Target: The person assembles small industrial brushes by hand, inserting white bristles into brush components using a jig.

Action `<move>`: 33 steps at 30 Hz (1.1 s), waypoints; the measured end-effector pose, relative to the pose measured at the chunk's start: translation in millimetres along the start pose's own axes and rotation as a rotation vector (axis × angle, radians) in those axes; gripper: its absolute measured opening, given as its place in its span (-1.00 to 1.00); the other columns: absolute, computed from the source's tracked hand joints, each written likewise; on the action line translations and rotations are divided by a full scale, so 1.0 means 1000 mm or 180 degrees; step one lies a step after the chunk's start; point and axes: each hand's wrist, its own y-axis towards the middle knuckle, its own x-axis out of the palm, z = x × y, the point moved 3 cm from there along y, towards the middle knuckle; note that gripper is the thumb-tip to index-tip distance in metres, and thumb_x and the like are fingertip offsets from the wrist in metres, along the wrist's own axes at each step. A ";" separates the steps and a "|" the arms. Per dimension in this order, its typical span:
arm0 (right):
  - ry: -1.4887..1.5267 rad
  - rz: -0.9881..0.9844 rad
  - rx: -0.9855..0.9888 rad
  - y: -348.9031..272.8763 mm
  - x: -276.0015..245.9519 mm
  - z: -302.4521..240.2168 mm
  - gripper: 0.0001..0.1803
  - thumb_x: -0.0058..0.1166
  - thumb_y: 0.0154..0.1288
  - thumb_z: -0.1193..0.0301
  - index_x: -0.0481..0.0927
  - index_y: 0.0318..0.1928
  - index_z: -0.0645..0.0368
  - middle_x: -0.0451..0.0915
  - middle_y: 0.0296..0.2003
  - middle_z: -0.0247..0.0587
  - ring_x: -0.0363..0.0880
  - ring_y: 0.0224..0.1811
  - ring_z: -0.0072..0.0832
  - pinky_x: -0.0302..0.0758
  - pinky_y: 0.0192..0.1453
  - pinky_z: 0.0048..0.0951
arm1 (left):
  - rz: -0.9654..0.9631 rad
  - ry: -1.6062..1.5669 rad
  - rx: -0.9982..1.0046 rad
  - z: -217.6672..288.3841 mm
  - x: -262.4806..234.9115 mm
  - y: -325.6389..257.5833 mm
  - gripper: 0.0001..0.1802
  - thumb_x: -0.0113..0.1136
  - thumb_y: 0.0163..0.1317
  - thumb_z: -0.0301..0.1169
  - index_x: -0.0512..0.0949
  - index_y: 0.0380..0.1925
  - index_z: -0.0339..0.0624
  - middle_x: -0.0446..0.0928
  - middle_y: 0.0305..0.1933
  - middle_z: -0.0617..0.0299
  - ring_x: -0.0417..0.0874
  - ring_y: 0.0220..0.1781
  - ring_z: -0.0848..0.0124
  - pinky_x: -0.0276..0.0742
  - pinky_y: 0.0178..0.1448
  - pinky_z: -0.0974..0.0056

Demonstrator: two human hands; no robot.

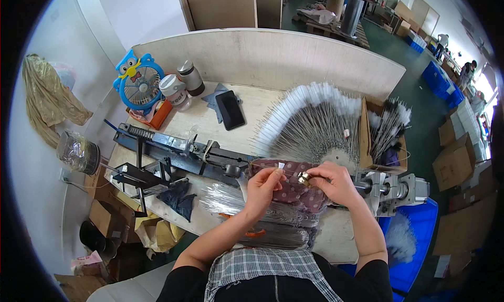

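My left hand (264, 189) is closed in a pinch, thumb and forefinger together at a small white piece (281, 165). A thin line seems to run from there toward my right hand (338, 182), whose fingers are closed on a shiny brass-coloured metal piece (303, 178). Both hands hover over a maroon polka-dot cloth (294, 196) on the bench. Just beyond them, many thin wire brushes (315, 126) with white bristle ends lie spread in a fan. Clear plastic-wrapped bundles of thin wires (223, 198) lie beside and below the cloth.
A metal machine rail (173, 147) crosses the bench at left, and a motor with shaft (399, 189) stands at right. Farther back are a phone (230, 110), two bottles (190, 77) and a blue fan (139, 84). A carton of brushes (366, 131) and a blue bin (428, 223) stand right.
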 end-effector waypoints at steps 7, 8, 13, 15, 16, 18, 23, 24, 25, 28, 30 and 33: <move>-0.0772 0.0438 -0.0490 0.039 0.023 -0.022 -0.83 0.18 0.07 0.44 0.62 -0.27 0.18 0.58 -0.43 -0.21 0.53 -0.33 -0.24 0.46 -0.21 -0.31 | 0.0589 -0.0297 0.0127 0.008 -0.019 -0.010 -0.82 0.11 0.32 -0.32 0.55 -0.26 -0.21 0.57 -0.35 0.26 0.47 -0.46 0.59 0.40 -0.33 0.49; -0.0963 0.0546 -0.0527 0.048 0.033 -0.027 -0.83 0.18 0.07 0.43 0.62 -0.28 0.17 0.57 -0.44 -0.22 0.53 -0.31 -0.24 0.47 -0.20 -0.30 | 0.0589 -0.0340 0.0081 0.009 -0.019 -0.011 -0.83 0.10 0.33 -0.32 0.54 -0.26 -0.19 0.57 -0.34 0.25 0.46 -0.47 0.59 0.40 -0.34 0.49; -0.0800 -0.0002 -0.0241 0.070 0.070 -0.018 -0.82 0.14 0.10 0.39 0.64 -0.28 0.19 0.61 -0.39 -0.20 0.54 -0.28 -0.21 0.48 -0.18 -0.28 | 0.0515 -0.0673 -0.0246 0.011 -0.020 -0.010 -0.81 0.08 0.35 -0.30 0.53 -0.29 -0.20 0.56 -0.38 0.25 0.46 -0.50 0.59 0.40 -0.36 0.49; -0.0705 -0.0123 -0.0221 0.068 0.063 -0.021 -0.82 0.13 0.13 0.38 0.65 -0.29 0.20 0.61 -0.40 -0.17 0.54 -0.28 -0.21 0.48 -0.18 -0.28 | 0.0490 -0.0730 -0.0377 0.010 -0.023 -0.010 -0.80 0.08 0.35 -0.29 0.52 -0.29 -0.20 0.56 -0.40 0.25 0.46 -0.51 0.59 0.40 -0.36 0.49; -0.0589 -0.0195 -0.0095 0.068 0.061 -0.022 -0.80 0.11 0.14 0.35 0.65 -0.29 0.19 0.60 -0.40 -0.17 0.54 -0.26 -0.22 0.47 -0.16 -0.26 | 0.0447 -0.0618 -0.0308 0.010 -0.024 -0.010 -0.78 0.06 0.36 -0.28 0.51 -0.27 -0.21 0.56 -0.41 0.25 0.47 -0.52 0.59 0.41 -0.36 0.49; -0.0496 -0.0276 0.0044 0.068 0.062 -0.021 -0.79 0.09 0.16 0.32 0.66 -0.29 0.17 0.59 -0.40 -0.17 0.54 -0.25 -0.23 0.47 -0.15 -0.25 | 0.0396 -0.0526 -0.0246 0.008 -0.026 -0.010 -0.76 0.04 0.37 -0.26 0.50 -0.26 -0.22 0.56 -0.42 0.25 0.48 -0.53 0.59 0.43 -0.35 0.49; 0.0431 -0.0396 0.0856 0.067 0.071 -0.010 -0.76 0.16 0.12 0.27 0.67 -0.30 0.17 0.60 -0.41 -0.18 0.54 -0.28 -0.26 0.47 -0.18 -0.28 | 0.0213 -0.0483 -0.0495 0.015 -0.024 -0.007 -0.51 -0.24 0.44 -0.03 0.50 -0.15 -0.24 0.59 -0.33 0.21 0.61 -0.32 0.48 0.49 -0.16 0.40; 0.0463 -0.0438 0.0815 0.065 0.073 -0.013 -0.76 0.16 0.12 0.27 0.67 -0.30 0.17 0.60 -0.41 -0.18 0.54 -0.28 -0.26 0.47 -0.18 -0.28 | 0.0273 -0.0474 -0.0467 0.017 -0.023 -0.007 -0.51 -0.24 0.44 -0.03 0.50 -0.15 -0.24 0.59 -0.33 0.21 0.61 -0.32 0.48 0.49 -0.16 0.40; -0.0087 -0.0174 0.0441 0.063 0.071 -0.021 -0.75 0.19 0.08 0.28 0.66 -0.28 0.16 0.59 -0.39 -0.22 0.53 -0.26 -0.29 0.46 -0.17 -0.29 | 0.0387 -0.0752 -0.0512 0.018 -0.022 -0.007 -0.49 -0.27 0.44 0.00 0.48 -0.16 -0.21 0.58 -0.29 0.21 0.60 -0.25 0.44 0.47 -0.07 0.33; -0.0924 0.0339 -0.0261 0.060 0.075 -0.038 -0.72 0.24 0.00 0.29 0.64 -0.24 0.13 0.58 -0.35 -0.31 0.52 -0.21 -0.34 0.42 -0.13 -0.30 | 0.0582 -0.1160 -0.0437 0.015 -0.017 -0.007 -0.50 -0.28 0.44 0.03 0.46 -0.16 -0.16 0.57 -0.23 0.23 0.58 -0.16 0.40 0.44 0.03 0.25; -0.1271 0.0540 -0.0516 0.060 0.086 -0.042 -0.64 0.27 -0.08 0.30 0.61 -0.20 0.11 0.56 -0.28 -0.38 0.48 -0.13 -0.40 0.36 -0.07 -0.31 | 0.0763 -0.1483 -0.0246 0.011 -0.016 -0.004 -0.58 -0.20 0.43 -0.04 0.43 -0.12 -0.16 0.56 -0.23 0.26 0.58 -0.14 0.43 0.44 0.04 0.28; -0.1367 0.0881 -0.0461 0.057 0.086 -0.041 -0.67 0.26 -0.08 0.32 0.62 -0.22 0.08 0.56 -0.29 -0.39 0.48 -0.15 -0.41 0.37 -0.07 -0.32 | 0.0605 -0.1506 -0.0130 0.011 -0.015 -0.006 -0.72 -0.10 0.40 -0.20 0.45 -0.16 -0.17 0.55 -0.25 0.27 0.59 -0.17 0.45 0.48 -0.01 0.29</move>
